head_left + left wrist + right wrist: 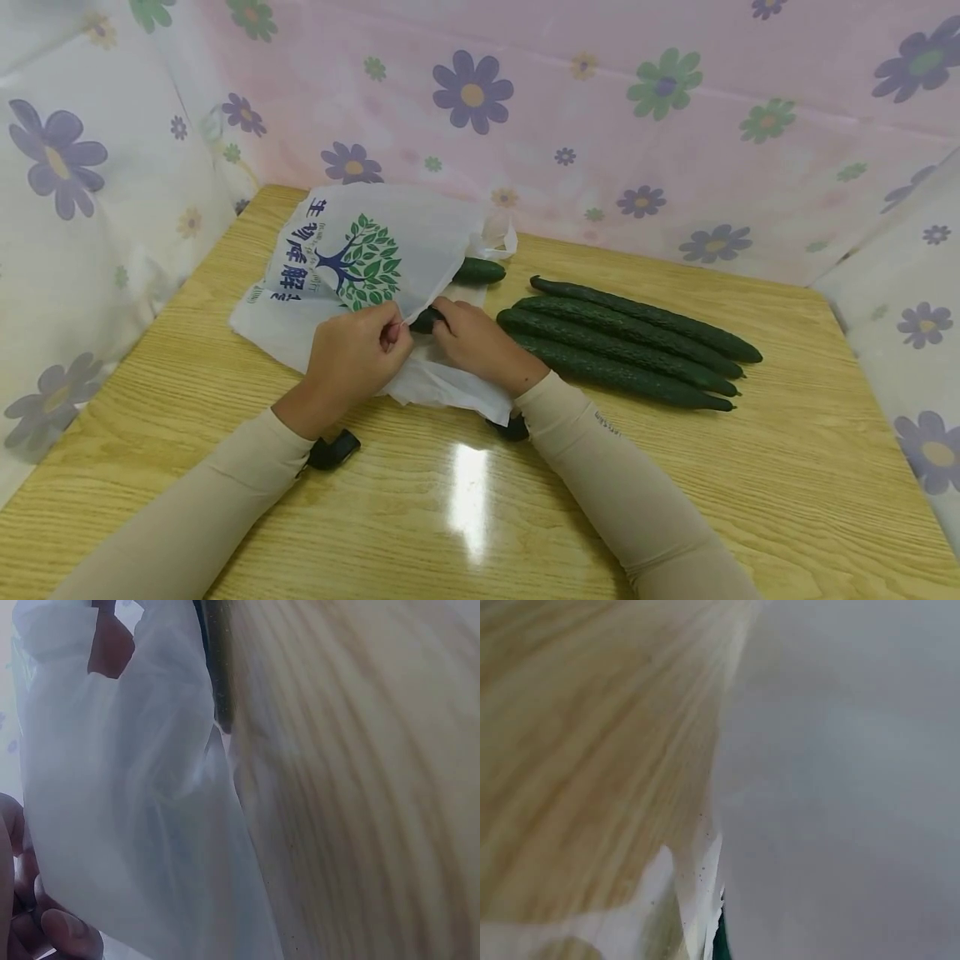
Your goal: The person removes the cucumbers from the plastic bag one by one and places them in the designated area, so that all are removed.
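Observation:
A white plastic bag (pixel 300 321) printed with a green-leaved tree lies on its side, mouth toward the right. My left hand (pixel 351 346) pinches the bag's upper edge at the mouth. Just beside it, my right hand (pixel 480 340) grips a dark green cucumber (pixel 426 321), whose end is at the opening; the rest is covered by hand and bag. Another cucumber (pixel 482 272) sticks partly out of the mouth farther back. In the left wrist view, bag film (pixel 135 795) hangs by curled fingers (pixel 64 930). Pale film (pixel 840 787) fills much of the right wrist view.
Several long cucumbers (pixel 645 317) lie side by side on the wooden table (pixel 795 467), right of the bag. A bag handle loop (pixel 504 242) spreads near the back. Flower-patterned cloth (pixel 555 108) closes off the back and both sides.

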Action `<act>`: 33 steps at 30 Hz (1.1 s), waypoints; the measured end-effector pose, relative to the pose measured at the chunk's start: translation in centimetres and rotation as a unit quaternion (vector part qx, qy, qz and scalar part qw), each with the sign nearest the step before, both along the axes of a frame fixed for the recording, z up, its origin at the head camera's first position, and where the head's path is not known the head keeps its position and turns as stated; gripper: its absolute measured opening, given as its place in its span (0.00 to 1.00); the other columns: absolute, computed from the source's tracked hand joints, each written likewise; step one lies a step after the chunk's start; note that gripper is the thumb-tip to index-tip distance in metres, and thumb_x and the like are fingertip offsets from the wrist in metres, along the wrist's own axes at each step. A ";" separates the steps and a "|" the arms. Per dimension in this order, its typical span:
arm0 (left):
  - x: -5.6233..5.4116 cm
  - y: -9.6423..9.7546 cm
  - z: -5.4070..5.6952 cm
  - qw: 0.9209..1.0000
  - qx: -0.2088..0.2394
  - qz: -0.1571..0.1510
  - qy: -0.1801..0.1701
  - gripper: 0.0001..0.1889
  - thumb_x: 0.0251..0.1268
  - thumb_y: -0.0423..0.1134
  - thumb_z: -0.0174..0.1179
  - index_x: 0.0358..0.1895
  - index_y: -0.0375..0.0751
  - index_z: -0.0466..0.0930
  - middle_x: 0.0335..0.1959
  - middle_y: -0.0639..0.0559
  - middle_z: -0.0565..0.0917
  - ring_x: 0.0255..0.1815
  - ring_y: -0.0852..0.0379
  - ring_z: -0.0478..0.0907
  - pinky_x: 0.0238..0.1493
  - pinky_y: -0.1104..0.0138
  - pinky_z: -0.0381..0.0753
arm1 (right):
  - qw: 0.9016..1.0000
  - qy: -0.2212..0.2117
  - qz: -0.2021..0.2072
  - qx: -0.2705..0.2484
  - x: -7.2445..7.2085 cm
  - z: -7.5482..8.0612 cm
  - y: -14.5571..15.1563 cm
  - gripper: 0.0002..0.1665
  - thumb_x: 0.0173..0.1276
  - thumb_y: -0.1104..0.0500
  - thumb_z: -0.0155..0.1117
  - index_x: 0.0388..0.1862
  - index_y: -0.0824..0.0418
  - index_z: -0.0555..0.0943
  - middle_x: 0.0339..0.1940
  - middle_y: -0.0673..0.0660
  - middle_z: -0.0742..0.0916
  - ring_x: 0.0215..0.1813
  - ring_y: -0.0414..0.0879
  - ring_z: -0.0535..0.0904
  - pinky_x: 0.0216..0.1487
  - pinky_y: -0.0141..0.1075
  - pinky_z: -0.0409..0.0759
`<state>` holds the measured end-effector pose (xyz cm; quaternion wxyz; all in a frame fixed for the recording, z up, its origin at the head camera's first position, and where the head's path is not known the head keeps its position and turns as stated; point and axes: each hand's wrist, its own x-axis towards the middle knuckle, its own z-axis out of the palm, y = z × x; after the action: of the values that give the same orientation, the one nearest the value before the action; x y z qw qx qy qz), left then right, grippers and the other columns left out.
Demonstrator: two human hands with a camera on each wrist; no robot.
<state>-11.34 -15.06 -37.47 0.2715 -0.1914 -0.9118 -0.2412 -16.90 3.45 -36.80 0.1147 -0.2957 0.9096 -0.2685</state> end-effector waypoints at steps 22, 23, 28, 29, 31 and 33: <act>0.3 0.3 0.1 1.000 0.011 0.001 -0.020 0.11 0.57 0.36 0.55 0.19 0.47 0.67 0.13 0.57 0.67 0.13 0.62 0.61 0.15 0.69 0.56 | 0.993 0.011 -0.087 -0.080 0.7 -0.2 1.4 0.16 0.68 0.38 0.63 0.36 0.48 0.82 0.24 0.48 0.82 0.24 0.42 0.74 0.29 0.35 0.69; 0.3 0.3 0.1 1.000 0.012 0.002 -0.019 0.11 0.58 0.36 0.55 0.19 0.46 0.67 0.13 0.57 0.67 0.13 0.62 0.61 0.15 0.69 0.56 | 0.992 0.011 -0.089 -0.086 0.7 -0.1 1.5 0.16 0.68 0.37 0.63 0.35 0.47 0.81 0.24 0.47 0.81 0.23 0.41 0.73 0.29 0.35 0.69; 0.2 0.2 0.2 1.000 0.013 0.011 -0.015 0.11 0.59 0.36 0.54 0.19 0.46 0.67 0.13 0.56 0.68 0.13 0.61 0.62 0.15 0.68 0.57 | 0.989 0.003 -0.105 -0.102 0.9 0.4 2.5 0.21 0.69 0.36 0.61 0.44 0.50 0.83 0.27 0.47 0.83 0.24 0.42 0.75 0.33 0.36 0.73; 0.2 0.2 0.2 1.000 0.013 0.014 -0.016 0.11 0.59 0.36 0.54 0.19 0.46 0.68 0.13 0.56 0.68 0.13 0.61 0.62 0.15 0.68 0.57 | 0.989 0.000 -0.110 -0.103 0.9 0.5 2.7 0.23 0.69 0.36 0.60 0.49 0.50 0.83 0.26 0.49 0.83 0.23 0.42 0.74 0.34 0.37 0.74; 0.1 0.1 0.3 1.000 0.014 0.018 -0.020 0.12 0.60 0.37 0.54 0.19 0.46 0.68 0.13 0.56 0.68 0.13 0.60 0.63 0.15 0.68 0.57 | 0.987 -0.001 -0.121 -0.105 1.0 0.9 3.4 0.29 0.69 0.35 0.60 0.57 0.52 0.82 0.27 0.53 0.85 0.21 0.42 0.73 0.37 0.38 0.77; 0.1 0.1 0.4 0.999 0.015 0.019 -0.021 0.12 0.61 0.37 0.54 0.20 0.46 0.68 0.13 0.55 0.68 0.13 0.60 0.63 0.15 0.68 0.57 | 0.986 -0.005 -0.129 -0.105 1.1 1.2 4.1 0.33 0.68 0.34 0.59 0.63 0.52 0.79 0.29 0.57 0.86 0.21 0.41 0.72 0.41 0.40 0.79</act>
<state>-11.23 -15.01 -37.09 0.2593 -0.1647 -0.9172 -0.2537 -15.83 7.59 -35.57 0.0524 -0.1852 0.9063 -0.3763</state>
